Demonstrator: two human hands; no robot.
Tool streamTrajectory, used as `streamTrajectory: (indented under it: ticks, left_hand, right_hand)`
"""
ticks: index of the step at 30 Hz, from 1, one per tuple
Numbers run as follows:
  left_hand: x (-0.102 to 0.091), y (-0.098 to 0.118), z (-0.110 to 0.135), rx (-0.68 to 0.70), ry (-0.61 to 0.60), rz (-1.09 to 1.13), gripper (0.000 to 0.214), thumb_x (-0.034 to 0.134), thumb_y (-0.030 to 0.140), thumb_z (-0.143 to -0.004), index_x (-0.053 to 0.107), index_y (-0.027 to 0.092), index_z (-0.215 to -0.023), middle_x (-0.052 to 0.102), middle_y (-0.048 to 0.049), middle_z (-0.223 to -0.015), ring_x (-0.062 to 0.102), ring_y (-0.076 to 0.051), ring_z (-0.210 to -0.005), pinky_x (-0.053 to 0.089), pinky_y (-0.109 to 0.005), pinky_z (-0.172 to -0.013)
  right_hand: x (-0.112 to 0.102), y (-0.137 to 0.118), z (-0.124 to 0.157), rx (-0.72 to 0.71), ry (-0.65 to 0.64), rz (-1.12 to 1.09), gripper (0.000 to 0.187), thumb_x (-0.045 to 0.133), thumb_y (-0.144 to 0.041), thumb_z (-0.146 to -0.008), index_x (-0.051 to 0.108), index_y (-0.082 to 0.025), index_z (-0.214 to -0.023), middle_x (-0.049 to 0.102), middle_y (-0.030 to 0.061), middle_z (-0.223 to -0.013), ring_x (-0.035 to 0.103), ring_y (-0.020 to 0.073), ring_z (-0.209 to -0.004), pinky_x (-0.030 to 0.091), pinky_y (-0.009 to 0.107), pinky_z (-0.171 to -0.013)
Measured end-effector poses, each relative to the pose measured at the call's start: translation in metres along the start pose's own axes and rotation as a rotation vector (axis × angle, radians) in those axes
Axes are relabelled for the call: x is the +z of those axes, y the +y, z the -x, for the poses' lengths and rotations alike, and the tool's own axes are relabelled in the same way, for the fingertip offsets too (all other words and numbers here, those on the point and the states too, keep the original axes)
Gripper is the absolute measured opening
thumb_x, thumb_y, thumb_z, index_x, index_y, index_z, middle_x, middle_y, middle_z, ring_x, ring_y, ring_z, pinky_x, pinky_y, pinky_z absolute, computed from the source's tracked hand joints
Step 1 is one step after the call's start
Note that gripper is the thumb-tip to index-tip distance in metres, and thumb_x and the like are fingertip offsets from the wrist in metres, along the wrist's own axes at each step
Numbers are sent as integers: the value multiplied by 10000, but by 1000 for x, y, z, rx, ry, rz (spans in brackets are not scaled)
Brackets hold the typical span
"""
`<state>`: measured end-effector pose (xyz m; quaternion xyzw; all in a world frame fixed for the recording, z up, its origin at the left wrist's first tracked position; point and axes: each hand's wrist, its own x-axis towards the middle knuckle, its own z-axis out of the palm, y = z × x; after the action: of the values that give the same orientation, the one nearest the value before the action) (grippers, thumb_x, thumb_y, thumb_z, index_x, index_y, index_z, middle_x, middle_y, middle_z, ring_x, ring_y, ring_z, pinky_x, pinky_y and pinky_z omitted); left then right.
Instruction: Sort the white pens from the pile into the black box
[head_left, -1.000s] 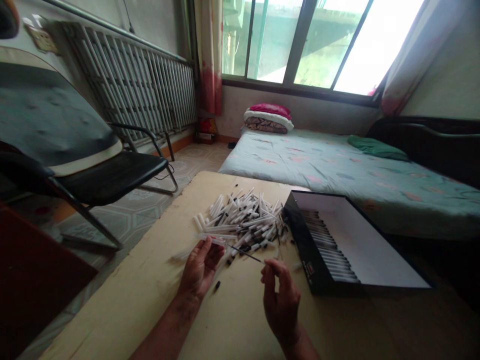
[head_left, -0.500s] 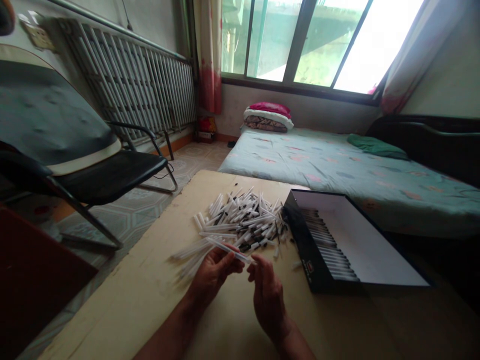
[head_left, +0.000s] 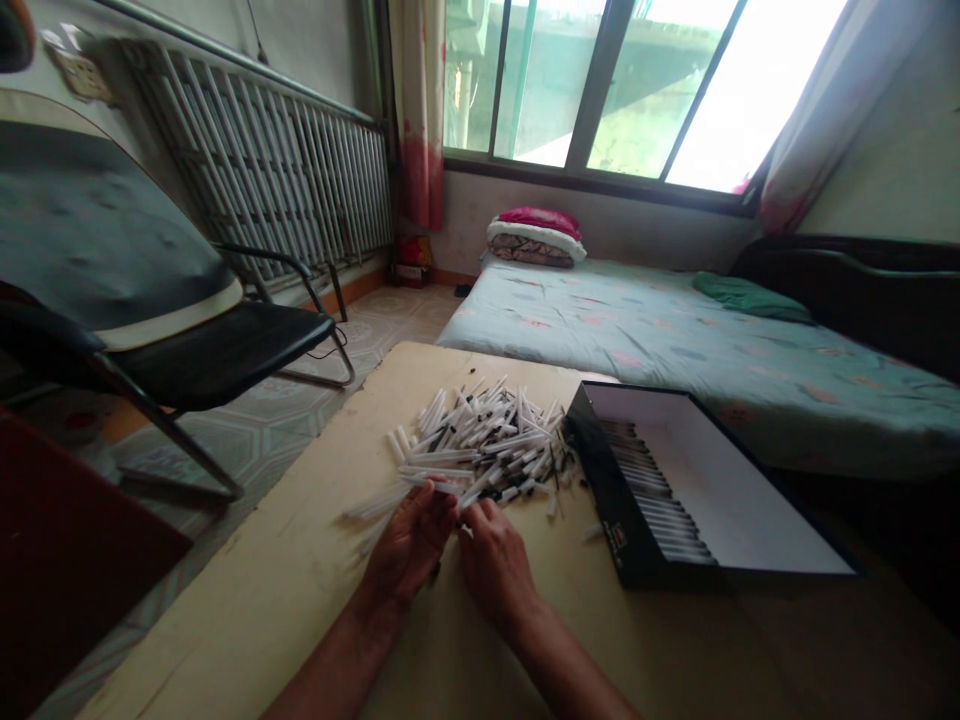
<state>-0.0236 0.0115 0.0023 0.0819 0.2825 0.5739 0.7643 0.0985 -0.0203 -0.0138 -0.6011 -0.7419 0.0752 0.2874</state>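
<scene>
Head view, looking down at two bare forearms over a table. Left hand [head_left: 409,540]: fingers curled in a narrow grip around several pens [head_left: 382,502], thin clear barrels with black parts, which fan out from the hand toward the table's left side. Right hand [head_left: 495,570]: fingers [head_left: 480,512] bunched and narrow, just beside the left hand, at the near edge of the pile [head_left: 487,435]. A barrel appears to pass between the two hands, but the overlap is too small and dim to confirm whether the right hand grips it.

The pile is a loose, crossed heap of the same pens on the bare board of the table [head_left: 247,600], directly ahead of both hands and not quite reaching the box. Box [head_left: 604,480]: black, open, with a white interior, lying just right of the pile. Rows of pens [head_left: 652,490] lie packed side by side along its wall nearest the pile.

Left of the pile stands a black folding chair [head_left: 217,350], with a radiator [head_left: 262,170] behind it. Beyond the pile lies a bed [head_left: 600,340] with a folded pillow [head_left: 536,235] at its far end, below a bright window [head_left: 592,80].
</scene>
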Motion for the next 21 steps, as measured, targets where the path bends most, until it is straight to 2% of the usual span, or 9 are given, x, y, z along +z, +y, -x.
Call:
streamTrajectory:
  ticks: [4, 7, 10, 13, 15, 18, 21]
  left_hand:
    - [-2, 0, -1, 39, -16, -24, 175, 477, 50, -859, 631, 124, -823, 712, -29, -696, 673, -115, -569, 565, -218, -549]
    - [-3, 0, -2, 67, -22, -69, 127, 528, 54, -831, 632, 129, -829, 713, -28, -698, 676, -120, -584, 563, -219, -557]
    - [-2, -2, -2, 94, -13, -149, 84, 627, 84, -772, 630, 131, -842, 715, -32, -697, 684, -133, -622, 565, -235, -611]
    - [-1, -5, -1, 140, -23, -235, 161, 714, 149, -707, 625, 131, -840, 715, -32, -703, 683, -143, -643, 558, -247, -643]
    - [-1, -8, 0, 161, -45, -291, 207, 738, 195, -688, 622, 133, -847, 716, -35, -723, 682, -149, -655, 553, -256, -655]
    - [0, -11, 2, 176, -76, -372, 221, 741, 227, -689, 621, 131, -848, 716, -42, -742, 677, -152, -658, 544, -264, -665]
    - [1, -14, 3, 186, -101, -430, 212, 734, 241, -699, 623, 133, -843, 716, -47, -754, 674, -160, -674, 540, -278, -671]
  right_hand:
    - [13, -5, -5, 10, 15, 106, 202, 461, -13, -758, 553, -192, -758, 578, 51, -769, 544, 176, -694, 381, 240, -596]
    - [12, -3, -3, 17, 33, 33, 211, 443, -6, -762, 548, -189, -763, 584, 51, -788, 546, 170, -703, 393, 241, -608]
    - [3, 3, 1, 73, 76, -227, 142, 454, -70, -801, 533, -187, -785, 585, 21, -761, 552, 145, -673, 411, 232, -609]
    - [-7, 12, 6, 181, 124, -558, 43, 486, -179, -839, 526, -183, -824, 567, -13, -688, 555, 121, -607, 435, 213, -570]
    - [-10, 18, 9, 248, 183, -724, 67, 512, -236, -844, 533, -177, -868, 572, -9, -702, 567, 122, -625, 459, 214, -572]
    - [-10, 24, 13, 315, 268, -878, 143, 558, -281, -831, 547, -170, -921, 587, 9, -758, 578, 127, -673, 488, 229, -600]
    - [-8, 28, 16, 335, 280, -957, 169, 594, -290, -813, 559, -172, -929, 593, 14, -782, 582, 125, -684, 504, 238, -617]
